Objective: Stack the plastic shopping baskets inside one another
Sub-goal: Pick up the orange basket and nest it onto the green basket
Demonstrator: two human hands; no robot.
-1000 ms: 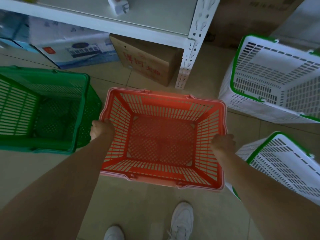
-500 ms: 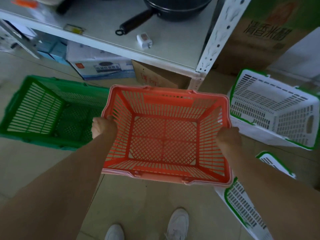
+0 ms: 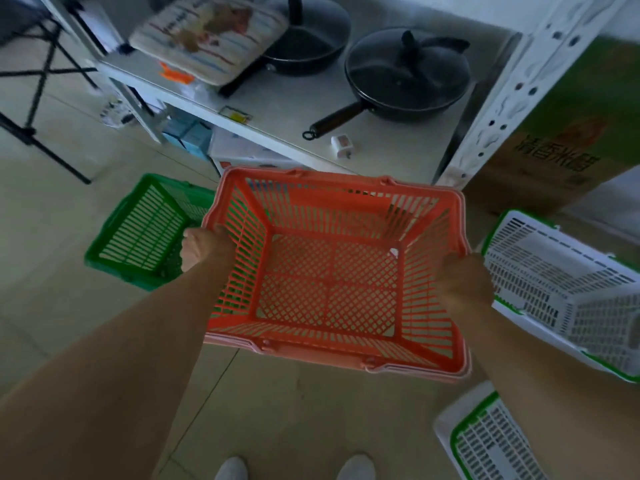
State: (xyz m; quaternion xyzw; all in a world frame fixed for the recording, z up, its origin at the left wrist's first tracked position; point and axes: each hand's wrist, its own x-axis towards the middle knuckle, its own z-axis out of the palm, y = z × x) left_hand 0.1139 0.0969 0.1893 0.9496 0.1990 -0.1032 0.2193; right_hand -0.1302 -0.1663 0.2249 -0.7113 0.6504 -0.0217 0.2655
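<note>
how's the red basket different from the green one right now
The red basket is held at its side rims by the left hand and right hand; the green basket has no hand on it. Red shows whole, while green is partly hidden behind it. Red sits central, green to the left. Both are slatted plastic, open side up and empty.

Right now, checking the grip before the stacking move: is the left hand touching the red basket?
Touching. The head view shows the left hand wrapped over the left rim of the red basket, with no gap between them.
</note>
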